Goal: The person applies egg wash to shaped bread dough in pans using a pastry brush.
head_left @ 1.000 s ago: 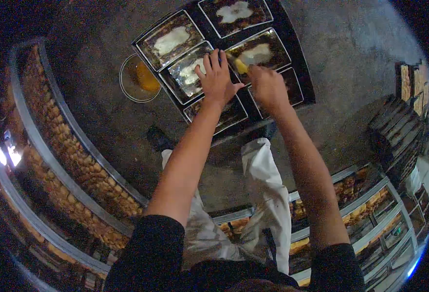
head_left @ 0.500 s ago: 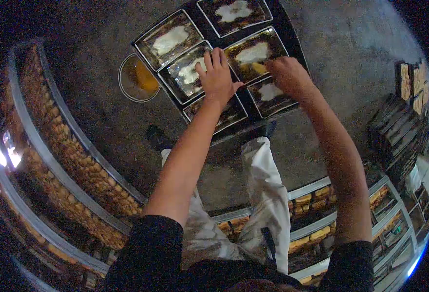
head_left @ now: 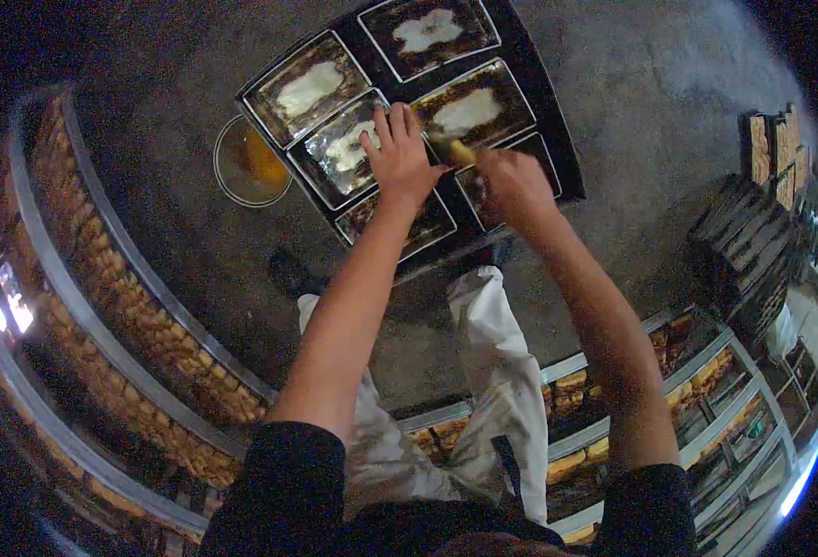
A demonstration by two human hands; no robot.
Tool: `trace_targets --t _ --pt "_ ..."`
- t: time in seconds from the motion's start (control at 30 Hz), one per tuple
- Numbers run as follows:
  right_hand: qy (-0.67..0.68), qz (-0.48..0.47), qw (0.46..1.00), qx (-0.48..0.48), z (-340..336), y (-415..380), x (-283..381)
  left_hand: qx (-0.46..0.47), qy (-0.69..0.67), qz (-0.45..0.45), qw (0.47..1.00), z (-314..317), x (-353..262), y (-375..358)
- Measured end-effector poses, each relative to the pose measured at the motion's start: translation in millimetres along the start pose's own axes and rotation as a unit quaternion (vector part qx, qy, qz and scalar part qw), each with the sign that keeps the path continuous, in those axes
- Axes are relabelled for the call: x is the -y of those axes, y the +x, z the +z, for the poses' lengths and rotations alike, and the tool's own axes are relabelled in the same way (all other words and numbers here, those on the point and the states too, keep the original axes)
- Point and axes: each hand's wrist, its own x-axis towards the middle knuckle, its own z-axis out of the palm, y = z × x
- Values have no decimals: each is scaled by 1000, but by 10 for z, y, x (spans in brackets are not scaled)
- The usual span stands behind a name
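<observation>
Several rectangular metal pans stand on a dark surface at the top, some with a pale patch on a brown, shiny bottom. My left hand (head_left: 399, 160) lies with spread fingers on the edge of the middle left pan (head_left: 334, 148). My right hand (head_left: 515, 181) is closed around a brush-like tool with a yellowish end (head_left: 463, 152), between the middle right pan (head_left: 472, 110) and the lower right pan (head_left: 543, 153). Most of the tool is hidden by the fingers.
A round bowl of yellow-orange liquid (head_left: 262, 165) sits left of the pans. Racks of browned baked goods (head_left: 149, 306) curve along the left, with more racks (head_left: 576, 446) at the lower right. Dark stacked trays (head_left: 747, 237) stand at the right.
My right hand has moved left and down with the tool, from the middle right pan to its near edge. My left hand stays at the same pan. The whole view has shifted slightly.
</observation>
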Motion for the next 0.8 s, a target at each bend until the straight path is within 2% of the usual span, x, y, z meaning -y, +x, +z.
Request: trace_targets --t 0.03,0.17,0.27,0.3,0.4,0.43,0.53,0.57,0.67,0.73,0.77,0.8 --pt "-6 17 1000 5 -87 -5 -4 3 5 1 1000 -12 2 -13" --pt "-192 83 974 -82 -242 244 -159 2 22 2 1000 -13 -21 -32" --pt "-226 59 968 -92 -143 410 -104 15 10 -8 1000 3 -38 -41" --pt "-231 47 963 -127 -69 493 -59 17 4 -15 1000 14 -45 -47" --pt "-68 31 982 -172 40 554 94 20 -3 -37 999 -4 -67 -52" --pt "-77 42 984 -158 122 574 124 24 -1 -43 999 -32 -92 -59" --pt "72 116 990 -20 99 381 255 21 -7 -44 999 -45 -98 -54" --pt "35 52 998 4 178 328 210 19 -13 -43 999 -36 -96 -64" --pt "62 20 998 19 258 197 101 3 -38 -40 998 -69 -63 -96" --pt "142 138 980 4 160 289 -78 -2 -40 -38 998 -31 -30 -91" --pt "-81 -1 996 -37 32 295 -175 -6 -34 -33 999 3 -16 -83" --pt "-72 -15 991 -109 -6 345 -271 -10 -30 -27 999 31 -13 -73"
